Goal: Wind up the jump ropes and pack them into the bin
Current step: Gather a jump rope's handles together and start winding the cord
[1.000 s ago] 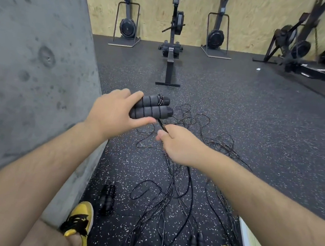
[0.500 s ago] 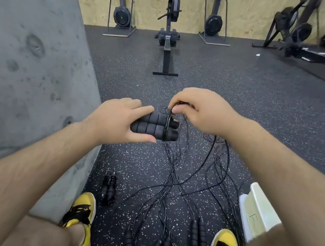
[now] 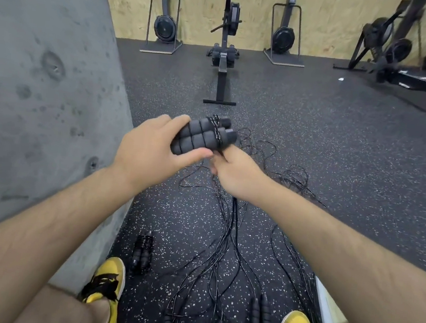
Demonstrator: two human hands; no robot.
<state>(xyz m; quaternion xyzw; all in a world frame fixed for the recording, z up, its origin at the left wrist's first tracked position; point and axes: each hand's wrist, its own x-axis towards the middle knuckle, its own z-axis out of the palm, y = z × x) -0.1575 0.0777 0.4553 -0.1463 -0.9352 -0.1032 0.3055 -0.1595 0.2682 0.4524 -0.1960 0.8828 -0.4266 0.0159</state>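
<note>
The left hand (image 3: 152,149) grips 2 black foam handles (image 3: 198,136) side by side, thumb underneath, cord (image 3: 217,133) wrapped around them near their far ends. Just beside and below, the right hand (image 3: 234,174) pinches that cord. Loose ropes (image 3: 224,241) sprawl on the floor beneath; a wound rope (image 3: 142,252) lies nearer the left shoe (image 3: 107,281). No readable writing.

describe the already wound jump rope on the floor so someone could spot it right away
Start at the grey concrete wall on the left and follow its base to the left yellow shoe. Just beyond the toe lies the wound jump rope: a compact black bundle, lying apart from the loose ropes sprawled rightward.
</note>
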